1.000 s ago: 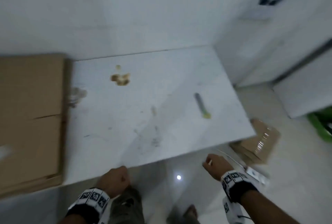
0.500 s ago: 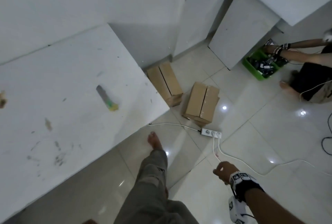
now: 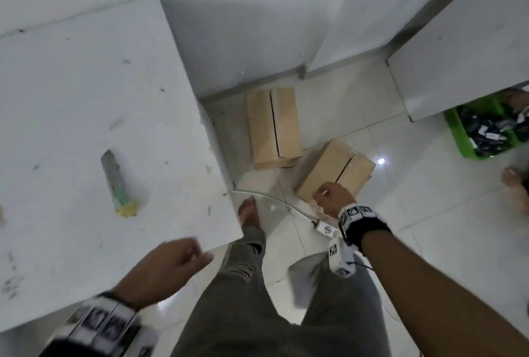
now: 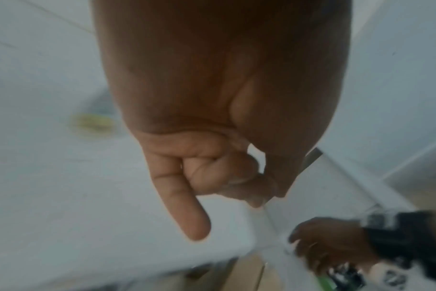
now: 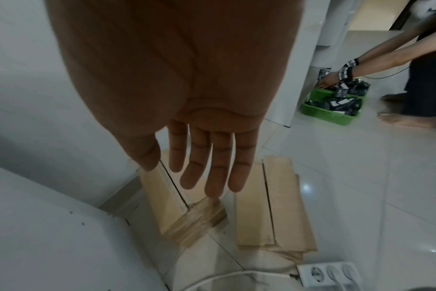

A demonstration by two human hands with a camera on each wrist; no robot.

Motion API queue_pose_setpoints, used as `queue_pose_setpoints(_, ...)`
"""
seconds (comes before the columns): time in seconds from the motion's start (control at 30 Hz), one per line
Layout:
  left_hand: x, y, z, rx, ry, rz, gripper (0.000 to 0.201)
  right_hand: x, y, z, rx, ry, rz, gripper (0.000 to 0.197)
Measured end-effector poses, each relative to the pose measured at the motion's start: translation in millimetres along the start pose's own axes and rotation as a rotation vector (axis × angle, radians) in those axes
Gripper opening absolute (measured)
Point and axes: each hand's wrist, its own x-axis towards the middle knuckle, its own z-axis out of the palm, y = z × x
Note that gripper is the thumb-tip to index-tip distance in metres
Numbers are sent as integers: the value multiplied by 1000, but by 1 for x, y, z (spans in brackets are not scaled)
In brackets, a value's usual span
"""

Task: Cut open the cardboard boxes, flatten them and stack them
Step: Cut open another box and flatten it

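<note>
white tiled floor (image 3: 429, 213), two cardboard boxes (image 5: 274, 206) just beyond right hand (image 5: 187, 98) straight fingers; left hand (image 4: 212, 98) loosely curled, empty.

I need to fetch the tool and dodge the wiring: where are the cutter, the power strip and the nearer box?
cutter (image 3: 116, 182): head view, middle of its handle, on the table.
power strip (image 5: 329, 274): right wrist view, its socket face.
nearer box (image 3: 326, 170): head view, left top flap.
</note>
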Motion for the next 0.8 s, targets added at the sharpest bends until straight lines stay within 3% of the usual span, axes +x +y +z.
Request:
queue_pose_setpoints(0.17, 151, 135, 24, -107, 103, 184, 30, 93, -19, -39, -49, -43, -54, 39)
queue_pose_setpoints(0.3, 295, 162, 67, -404, 319, -26, 22, 183, -18, -43, -65, -110, -129, 43)
queue_pose_setpoints(0.4, 408, 140, 110, -542, 541, -269, 30, 268, -2, -22, -90, -101, -138, 59)
queue_pose_setpoints(0.57, 539, 53, 170, -466, 451, -612, 106, 391, 34, 42, 43, -142, -42, 76)
queue_pose_setpoints(0.7, 589, 3, 205, -447, 366, -645, 123, 439, 58, 93, 200, -163, -28, 74)
queue_pose_setpoints(0.8, 589, 4, 213, -560, 532, -557, 122, 429, 64, 94, 259, -12, -158, 81)
